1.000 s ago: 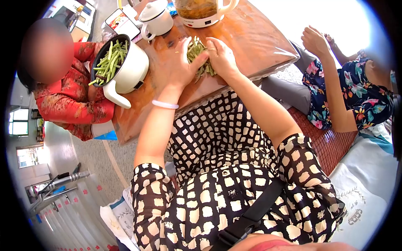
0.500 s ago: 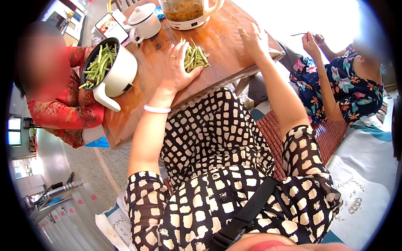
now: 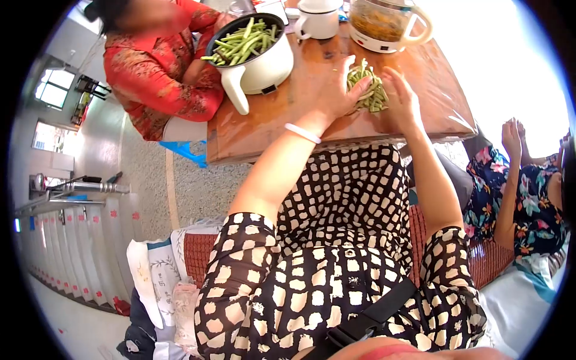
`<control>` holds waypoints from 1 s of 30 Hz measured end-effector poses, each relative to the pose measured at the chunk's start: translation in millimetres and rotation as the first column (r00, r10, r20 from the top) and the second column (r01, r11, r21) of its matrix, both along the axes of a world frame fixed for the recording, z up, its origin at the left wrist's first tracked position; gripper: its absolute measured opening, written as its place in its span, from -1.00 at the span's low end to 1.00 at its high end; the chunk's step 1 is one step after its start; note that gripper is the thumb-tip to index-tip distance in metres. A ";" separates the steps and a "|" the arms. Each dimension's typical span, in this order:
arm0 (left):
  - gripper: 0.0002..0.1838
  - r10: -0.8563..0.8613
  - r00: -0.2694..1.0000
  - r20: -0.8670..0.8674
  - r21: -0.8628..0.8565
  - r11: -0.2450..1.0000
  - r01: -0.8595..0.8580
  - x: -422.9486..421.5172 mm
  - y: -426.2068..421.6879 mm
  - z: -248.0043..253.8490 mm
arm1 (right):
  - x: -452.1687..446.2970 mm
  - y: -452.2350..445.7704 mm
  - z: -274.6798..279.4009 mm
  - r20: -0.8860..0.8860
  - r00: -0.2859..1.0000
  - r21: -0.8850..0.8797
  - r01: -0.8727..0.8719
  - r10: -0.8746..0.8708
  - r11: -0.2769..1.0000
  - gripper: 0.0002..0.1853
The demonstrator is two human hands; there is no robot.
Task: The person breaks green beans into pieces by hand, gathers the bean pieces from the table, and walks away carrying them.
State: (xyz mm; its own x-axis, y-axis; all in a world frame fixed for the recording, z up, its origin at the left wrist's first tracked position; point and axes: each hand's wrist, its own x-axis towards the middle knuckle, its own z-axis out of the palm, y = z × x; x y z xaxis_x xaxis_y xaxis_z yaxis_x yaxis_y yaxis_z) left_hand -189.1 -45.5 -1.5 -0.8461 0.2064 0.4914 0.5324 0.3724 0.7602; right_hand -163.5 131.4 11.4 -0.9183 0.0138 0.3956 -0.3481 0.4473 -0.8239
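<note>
A small pile of green beans (image 3: 373, 96), broken into pieces, lies on the wooden table (image 3: 312, 75) between my two hands. My left hand (image 3: 339, 99) is at the pile's left side, thumb touching the beans and fingers stretched out. On the other side, my right hand (image 3: 403, 103) rests beside the pile with its fingers extended and slightly curved. Neither hand grips anything that I can see. Left of them stands a white electric pot (image 3: 270, 69) with a long handle, filled with longer green beans (image 3: 246, 43).
A white lidded mug (image 3: 319, 21) and a glass kettle (image 3: 384, 27) with amber contents stand at the back of the table. One person in a red patterned top (image 3: 162, 78) leans at the left edge. Another, in a floral dress (image 3: 492, 192), sits at the right.
My right hand has come from the table's right side to the beans. My left hand has shifted off the pile's top to its left side. The whole view has turned and shifted.
</note>
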 end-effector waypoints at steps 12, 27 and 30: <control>-0.10 0.085 0.989 0.119 0.008 0.996 -0.087 5.5 -8.3 19.2 | -20.6 17.4 -21.9 0.120 0.980 -0.665 0.199 -0.161 0.719 -0.80; -0.86 0.240 0.971 0.013 0.257 0.937 -0.235 -21.2 -5.8 -22.2 | -18.7 25.5 -24.4 0.088 0.985 -0.669 0.168 -0.147 0.724 -0.81; -0.87 0.265 0.964 0.024 0.272 0.926 -0.262 -22.8 -6.4 -24.8 | -14.3 25.4 -21.0 0.108 0.985 -0.680 0.172 -0.134 0.713 -0.82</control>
State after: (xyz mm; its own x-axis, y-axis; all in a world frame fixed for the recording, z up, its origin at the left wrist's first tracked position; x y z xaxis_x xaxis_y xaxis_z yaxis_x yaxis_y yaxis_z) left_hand -211.9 -51.9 -26.2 -0.8453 -0.1652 0.5081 0.4531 0.2822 0.8456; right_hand -177.8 156.8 -9.6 -0.8966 0.4056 0.1778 -0.2775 -0.2016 -0.9393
